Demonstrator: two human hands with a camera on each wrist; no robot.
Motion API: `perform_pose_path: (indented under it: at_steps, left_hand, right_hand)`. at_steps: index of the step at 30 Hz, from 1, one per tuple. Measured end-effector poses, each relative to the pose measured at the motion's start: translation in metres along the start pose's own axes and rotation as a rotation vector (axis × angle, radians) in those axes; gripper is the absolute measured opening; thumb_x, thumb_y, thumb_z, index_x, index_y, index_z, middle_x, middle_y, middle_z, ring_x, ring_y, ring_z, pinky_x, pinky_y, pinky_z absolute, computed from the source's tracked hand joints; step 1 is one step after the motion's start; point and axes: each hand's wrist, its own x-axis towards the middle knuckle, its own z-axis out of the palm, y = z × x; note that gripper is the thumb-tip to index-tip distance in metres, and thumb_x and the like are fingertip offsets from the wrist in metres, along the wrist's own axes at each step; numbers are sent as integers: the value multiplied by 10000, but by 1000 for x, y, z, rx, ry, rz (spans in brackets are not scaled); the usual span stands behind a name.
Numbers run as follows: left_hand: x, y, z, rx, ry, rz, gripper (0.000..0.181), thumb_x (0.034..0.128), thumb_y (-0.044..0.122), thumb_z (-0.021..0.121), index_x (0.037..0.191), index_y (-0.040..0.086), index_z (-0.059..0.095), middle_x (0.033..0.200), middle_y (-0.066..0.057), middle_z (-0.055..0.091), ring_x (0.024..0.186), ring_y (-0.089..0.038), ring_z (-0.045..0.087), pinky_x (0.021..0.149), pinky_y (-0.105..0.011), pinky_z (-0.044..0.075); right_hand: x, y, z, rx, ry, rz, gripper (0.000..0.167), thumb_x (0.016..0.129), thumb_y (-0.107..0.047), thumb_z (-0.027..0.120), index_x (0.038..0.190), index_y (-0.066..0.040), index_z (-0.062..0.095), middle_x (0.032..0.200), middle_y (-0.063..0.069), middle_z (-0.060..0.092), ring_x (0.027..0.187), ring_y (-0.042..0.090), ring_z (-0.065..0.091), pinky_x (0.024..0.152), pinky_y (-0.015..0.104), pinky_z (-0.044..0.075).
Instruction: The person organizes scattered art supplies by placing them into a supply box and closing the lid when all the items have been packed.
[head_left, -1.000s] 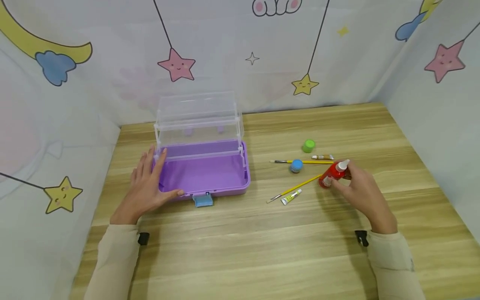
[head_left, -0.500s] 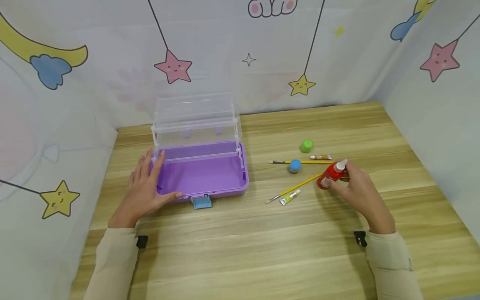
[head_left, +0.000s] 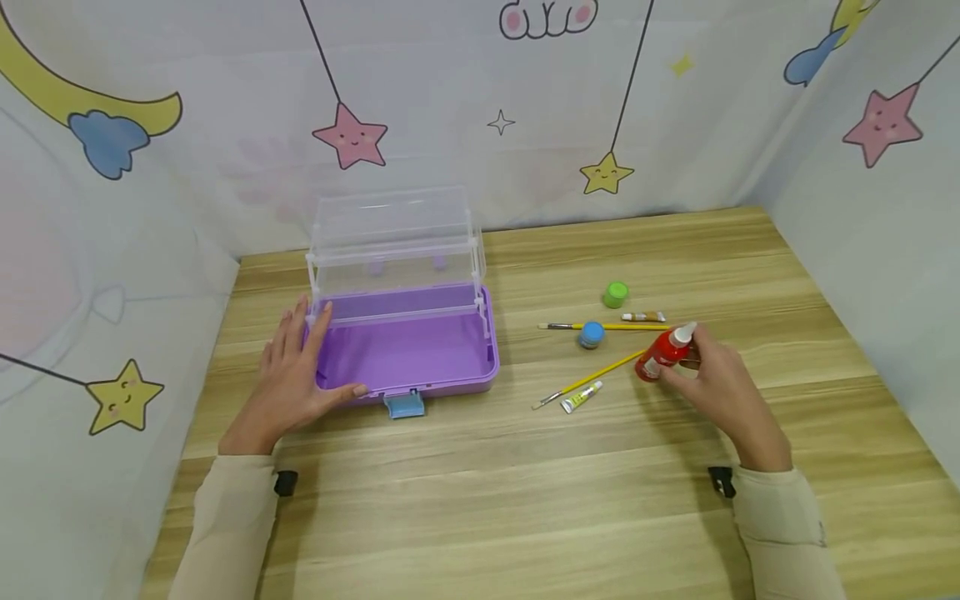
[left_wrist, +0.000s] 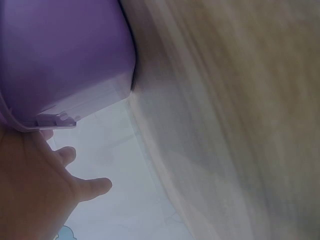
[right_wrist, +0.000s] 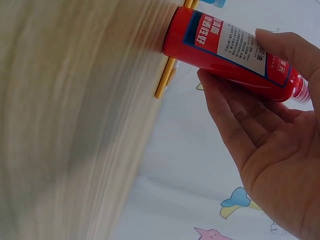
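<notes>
Red ink bottle (head_left: 660, 357) seems light, slippery; grip mid-body. Right hand (head_left: 723, 387) holds it; left hand (head_left: 288, 379), fingers straight, touches purple box (head_left: 457, 387).

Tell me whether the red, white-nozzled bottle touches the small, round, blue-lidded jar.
Apart. The head view shows bare wooden tabletop between the red bottle and the blue-lidded jar.

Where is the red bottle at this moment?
In the head view, the red bottle is right of centre, held in the right hand, close to the nearer yellow brush.
</notes>
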Motion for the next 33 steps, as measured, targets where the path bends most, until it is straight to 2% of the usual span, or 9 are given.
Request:
perform_pose_path:
  at_steps: [8, 16, 23, 25, 27, 30, 33]
  left_hand:
    - [-1, 1, -1, -12, 0, 4, 1238, 769, 654, 765, 1648, 287, -25, 1703, -99, -143, 1549, -447, -58, 1095, -815, 117]
    - [-1, 3, -2, 2, -7, -9, 1238, 764, 648, 772, 1647, 298, -23, 1705, -100, -135, 1551, -442, -50, 1109, -801, 126]
    - [-1, 1, -1, -7, 4, 5, 1242, 764, 656, 770, 1648, 288, -21, 1704, -120, -125, 1545, -464, -41, 1093, -817, 120]
    - [-1, 1, -1, -12, 5, 6, 1243, 762, 657, 772, 1648, 289, -18, 1704, -118, -125, 1543, -467, -40, 1089, -821, 118]
    - [-1, 1, -1, -13, 6, 8, 1244, 761, 658, 774, 1649, 287, -14, 1704, -116, -122, 1541, -476, -31, 1085, -824, 124]
    - [-1, 1, -1, -9, 8, 10, 1242, 762, 658, 774, 1650, 282, -7, 1705, -112, -120, 1537, -484, -16, 1084, -821, 133]
    - [-1, 1, -1, -6, 10, 11, 1239, 765, 660, 769, 1650, 277, -9, 1705, -113, -119, 1540, -478, -19, 1090, -815, 133]
  right_hand:
    - [-1, 2, 2, 9, -13, 0, 457, 889, -27, 763, 1229, 101, 487, 1171, 349, 646, 1020, 497, 681, 861, 589, 553]
    - [-2, 6, 7, 43, 14, -40, 420, 885, -60, 784, 1203, 51, 534, 1152, 283, 674, 1033, 456, 694, 862, 529, 555]
    - [0, 3, 6, 102, 42, -66, 471, 882, -29, 770, 1281, 66, 538, 1178, 267, 658, 1055, 437, 677, 858, 486, 559]
    - [1, 3, 6, 98, 51, -76, 499, 881, -28, 770, 1311, 70, 535, 1182, 255, 659, 1060, 412, 673, 865, 408, 576]
    - [2, 4, 6, 98, 59, -84, 516, 879, -24, 770, 1330, 68, 535, 1186, 243, 661, 1061, 392, 673, 870, 270, 581]
    - [4, 4, 6, 110, 68, -98, 524, 880, -4, 756, 1348, 75, 534, 1189, 240, 661, 1056, 381, 673, 854, 91, 516]
    - [5, 2, 5, 123, 84, -105, 515, 879, 16, 741, 1345, 81, 532, 1187, 241, 663, 1046, 322, 674, 842, 40, 477]
